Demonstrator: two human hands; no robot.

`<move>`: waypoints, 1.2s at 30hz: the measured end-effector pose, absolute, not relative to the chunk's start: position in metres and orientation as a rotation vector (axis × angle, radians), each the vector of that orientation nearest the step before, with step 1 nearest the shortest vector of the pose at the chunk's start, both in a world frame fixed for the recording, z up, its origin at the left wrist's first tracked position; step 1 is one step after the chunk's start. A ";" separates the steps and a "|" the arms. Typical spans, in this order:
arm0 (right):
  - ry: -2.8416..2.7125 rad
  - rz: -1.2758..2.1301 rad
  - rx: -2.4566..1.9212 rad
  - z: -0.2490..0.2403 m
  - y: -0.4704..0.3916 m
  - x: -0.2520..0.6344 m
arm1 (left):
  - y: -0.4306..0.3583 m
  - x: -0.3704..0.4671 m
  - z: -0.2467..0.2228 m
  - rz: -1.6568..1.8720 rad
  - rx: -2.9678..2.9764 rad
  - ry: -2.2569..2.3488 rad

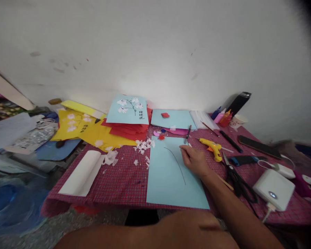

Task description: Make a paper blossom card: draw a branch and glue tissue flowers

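Observation:
A light blue sheet (168, 186) lies on the checkered cloth, with a thin dark curved line (176, 162) across its middle. Over the sheet's right side is my right hand (194, 159), its fingers curled together near the upper right edge. Whether something small is between those fingertips is hidden. Just beyond them a dark pen (188, 134) lies slanted, its lower end close to my knuckles. My left hand is out of view; bare skin fills the bottom edge.
Right of my hand are a yellow glue gun (212, 147), black scissors (238, 181) and a white power bank (273, 190). White paper scraps (142, 146) and a folded white sheet (81, 173) lie left. Behind are a flower picture (126, 110), yellow paper (103, 133) and paint bottles (225, 118).

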State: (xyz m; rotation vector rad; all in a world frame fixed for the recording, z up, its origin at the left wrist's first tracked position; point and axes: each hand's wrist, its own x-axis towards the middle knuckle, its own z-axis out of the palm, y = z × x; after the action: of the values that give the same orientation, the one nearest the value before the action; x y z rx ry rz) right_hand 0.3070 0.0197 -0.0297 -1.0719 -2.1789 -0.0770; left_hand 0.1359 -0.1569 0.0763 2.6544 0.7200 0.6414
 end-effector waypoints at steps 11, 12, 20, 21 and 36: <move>-2.199 -0.146 -1.000 -0.029 0.020 0.307 | -0.030 0.060 0.028 1.281 1.775 1.303; -2.201 -0.144 -1.006 -0.030 0.021 0.307 | -0.019 0.054 0.025 1.369 1.484 1.275; -2.206 -0.063 -1.011 -0.036 0.024 0.308 | 0.054 0.002 0.024 1.697 0.303 1.001; -2.208 -0.054 -1.013 -0.036 0.024 0.308 | 0.060 -0.003 0.025 1.720 0.283 1.015; -2.170 -0.068 -1.005 -0.036 0.025 0.309 | 0.055 -0.010 0.011 1.803 0.331 1.032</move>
State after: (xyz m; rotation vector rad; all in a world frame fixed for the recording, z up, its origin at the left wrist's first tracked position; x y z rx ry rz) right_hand 0.3088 0.0247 -0.0357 -1.0050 -2.1698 -0.0683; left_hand -0.0096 0.0546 0.0112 0.3310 1.0317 1.8029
